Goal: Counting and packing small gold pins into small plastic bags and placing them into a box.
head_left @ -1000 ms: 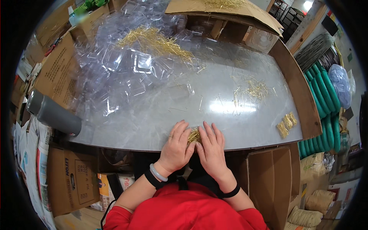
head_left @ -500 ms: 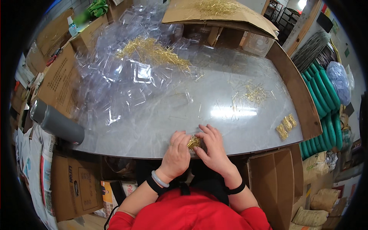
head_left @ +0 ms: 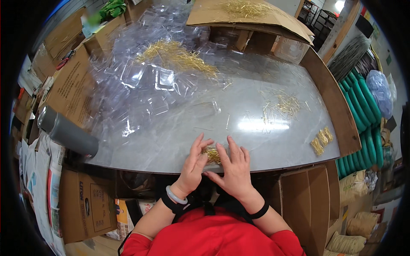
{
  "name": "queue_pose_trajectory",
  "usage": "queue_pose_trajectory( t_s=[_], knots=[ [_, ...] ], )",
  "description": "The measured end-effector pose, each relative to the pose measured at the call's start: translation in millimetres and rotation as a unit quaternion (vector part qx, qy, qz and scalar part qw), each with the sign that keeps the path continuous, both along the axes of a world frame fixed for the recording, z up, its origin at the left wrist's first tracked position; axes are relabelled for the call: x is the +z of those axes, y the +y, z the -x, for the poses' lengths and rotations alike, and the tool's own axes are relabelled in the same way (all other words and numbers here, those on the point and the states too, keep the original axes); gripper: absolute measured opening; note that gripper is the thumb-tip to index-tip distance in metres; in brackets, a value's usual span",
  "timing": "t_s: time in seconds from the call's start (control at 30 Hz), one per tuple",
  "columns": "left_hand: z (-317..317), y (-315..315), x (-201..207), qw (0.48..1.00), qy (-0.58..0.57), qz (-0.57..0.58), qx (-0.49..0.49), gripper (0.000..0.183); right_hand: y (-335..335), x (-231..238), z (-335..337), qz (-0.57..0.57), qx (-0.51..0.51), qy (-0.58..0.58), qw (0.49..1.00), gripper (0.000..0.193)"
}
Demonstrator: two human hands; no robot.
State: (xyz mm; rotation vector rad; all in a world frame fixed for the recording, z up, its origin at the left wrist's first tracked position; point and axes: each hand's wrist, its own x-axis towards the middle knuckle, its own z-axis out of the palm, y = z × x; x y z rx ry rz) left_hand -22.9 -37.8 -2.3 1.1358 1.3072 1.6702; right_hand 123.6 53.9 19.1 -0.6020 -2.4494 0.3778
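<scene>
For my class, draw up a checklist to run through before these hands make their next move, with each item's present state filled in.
1. Left hand and right hand at either side of the gold wire bundle: ok.
2. Bundle on the table, at the near edge: ok.
3. Bundle neatly gathered at both ends: cannot tell, fingers partly cover it.
4. Tabletop ahead free of stray wire: not ok, a few thin pieces lie there.
5. Small gold packs apart from the loose gold pile: ok.
6. Grey bottle away from both hands: ok.
</scene>
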Motion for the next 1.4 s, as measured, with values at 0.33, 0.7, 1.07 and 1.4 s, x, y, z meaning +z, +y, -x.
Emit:
queue_pose_trajectory(
  t_s=[0.33, 0.7, 1.07, 1.4],
  knots=[
    [4.2, -0.2, -15.2, 0.98, -0.152, -0.113, 0.059, 0.073, 1.9, 11.4, 9.5, -0.064, -0.067, 0.044, 0.995, 0.051],
    [-0.4, -1.9, 5.7, 0.979, 0.179, -0.015, 0.1, 0.056, 12.2, 1.1, 3.9, -0.066, -0.093, 0.01, 0.993, 0.071],
    [-3.9, 1.4, 6.3, 0.971, 0.213, -0.011, 0.107, 0.062, 14.0, -17.3, 24.0, -0.018, -0.157, 0.053, 0.986, 0.067],
    [-3.5, -0.7, 3.8, 0.972, 0.197, -0.017, 0.128, 0.052, 6.5, -7.1, 8.0, -0.085, -0.096, -0.024, 0.991, 0.06]
  ],
)
